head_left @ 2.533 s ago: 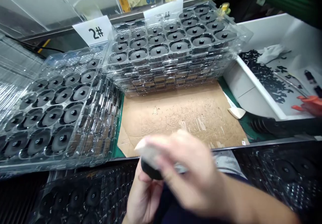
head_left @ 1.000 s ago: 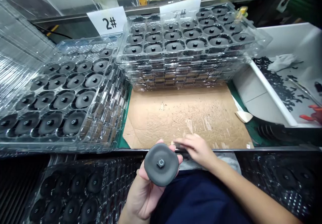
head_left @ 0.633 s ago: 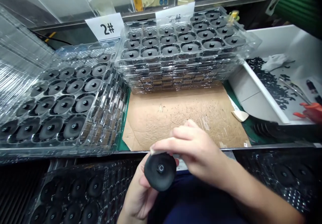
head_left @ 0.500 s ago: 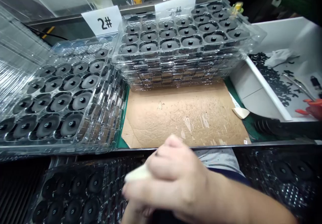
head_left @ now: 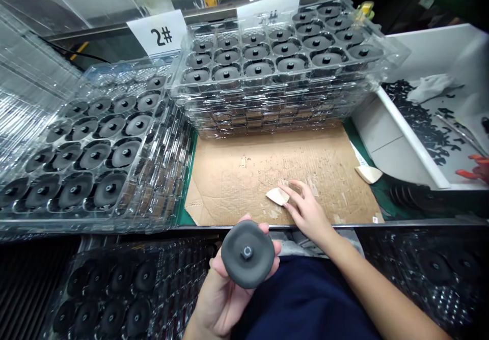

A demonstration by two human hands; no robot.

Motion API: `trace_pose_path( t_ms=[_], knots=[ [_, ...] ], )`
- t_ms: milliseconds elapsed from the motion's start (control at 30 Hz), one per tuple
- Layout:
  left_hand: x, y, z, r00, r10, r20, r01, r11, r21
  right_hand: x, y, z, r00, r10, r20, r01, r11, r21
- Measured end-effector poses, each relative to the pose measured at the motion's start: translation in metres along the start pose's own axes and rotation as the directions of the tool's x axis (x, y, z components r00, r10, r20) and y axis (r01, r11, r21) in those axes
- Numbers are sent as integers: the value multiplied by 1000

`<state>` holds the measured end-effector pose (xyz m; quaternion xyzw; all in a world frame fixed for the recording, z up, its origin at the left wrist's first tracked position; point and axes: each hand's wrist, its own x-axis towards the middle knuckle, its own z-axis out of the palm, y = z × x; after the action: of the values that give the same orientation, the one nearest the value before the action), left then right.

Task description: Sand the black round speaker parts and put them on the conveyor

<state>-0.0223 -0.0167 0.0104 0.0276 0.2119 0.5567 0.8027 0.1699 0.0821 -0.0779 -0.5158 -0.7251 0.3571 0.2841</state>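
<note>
My left hand (head_left: 229, 294), in front of the bench edge, grips a dark grey rounded disc (head_left: 250, 274) with a short round stub at its centre. The disc's stub side faces up towards me, and the fingers curl round its rim from below. Over the cardboard sheet (head_left: 229, 177), my right hand (head_left: 307, 210) pinches a cream wedge-shaped sponge (head_left: 277, 196) between thumb and fingers. The sponge is close to the cardboard; whether it touches is unclear. A second cream wedge (head_left: 369, 174) lies at the cardboard's right edge.
Clear plastic trays (head_left: 263, 83) of similar discs are stacked behind the cardboard. Another tray stack (head_left: 126, 192) stands left, with a "2#" paper sign (head_left: 158, 32) behind. A white bin (head_left: 416, 141) at right holds small black pieces (head_left: 424, 121) and tweezers. More trays (head_left: 156, 279) sit below the bench.
My hands were together, blurred, around a cream piece. They are now apart: the right has moved forward over the cardboard with the sponge, and the disc shows in my left hand.
</note>
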Motion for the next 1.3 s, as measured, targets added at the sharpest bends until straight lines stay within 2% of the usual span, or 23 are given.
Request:
trace_pose_path(
  t_ms=[100,233,333,433,500,533,567,600,633,667,700,733,767,800,867,967,1033,1133,1200,1300],
  knots=[
    [3,-1,-1,999,-15,37,16,1000,-22,-14,-8,-8,999,26,-33,-26,1000,5],
    [6,-5,4,999,-47,20,47,998,-32,-30,-27,-22,994,-35,100,28,998,65],
    [7,-10,8,998,-66,11,66,998,-19,-38,-30,-21,983,-65,170,51,995,88],
    [6,-14,8,998,-64,7,63,994,91,-41,-28,-17,976,-92,197,71,991,113],
    [5,-18,5,1000,11,22,-16,972,235,-40,-27,-15,976,-105,189,80,988,135],
    [6,-20,2,996,75,37,-83,931,355,-39,-27,-15,979,-104,174,79,986,146],
    [6,-21,-1,985,159,70,-172,843,510,-38,-27,-15,985,-95,147,72,985,155],
    [8,-23,-4,957,254,141,-281,685,673,-37,-28,-16,991,-78,110,60,985,162],
    [10,-24,-6,912,325,250,-384,460,801,-37,-30,-17,996,-54,66,42,984,171],
    [12,-25,-8,857,351,376,-464,211,860,-37,-32,-19,999,-26,20,22,983,184],
    [14,-25,-9,813,339,473,-503,1,865,-37,-34,-22,1000,0,-21,4,980,199],
    [16,-25,-8,786,315,532,-517,-138,845,-38,-37,-25,999,21,-47,-10,977,212],
    [17,-25,-7,781,296,550,-511,-204,835,-40,-41,-29,998,37,-55,-23,970,241],
    [18,-25,-5,792,289,537,-492,-217,843,-42,-45,-32,998,52,-43,-37,955,295],
    [18,-25,-1,821,301,485,-451,-181,874,-46,-56,-40,997,74,33,-81,886,456],
    [13,-24,1,832,316,456,-441,-120,889,-45,-72,-49,973,34,227,-173,759,628],
    [8,-22,1,847,323,422,-429,-53,902,-40,-79,-53,925,-28,379,-236,738,632],
    [2,-20,0,897,297,328,-368,89,926,-30,-86,-57,819,-101,565,-355,684,637],
    [-1,-18,0,922,274,274,-321,145,936,-24,-88,-59,759,-129,638,-423,647,634],
    [-4,-18,1,937,264,230,-279,167,946,-18,-92,-59,697,-143,702,-480,634,606]
  ],
)
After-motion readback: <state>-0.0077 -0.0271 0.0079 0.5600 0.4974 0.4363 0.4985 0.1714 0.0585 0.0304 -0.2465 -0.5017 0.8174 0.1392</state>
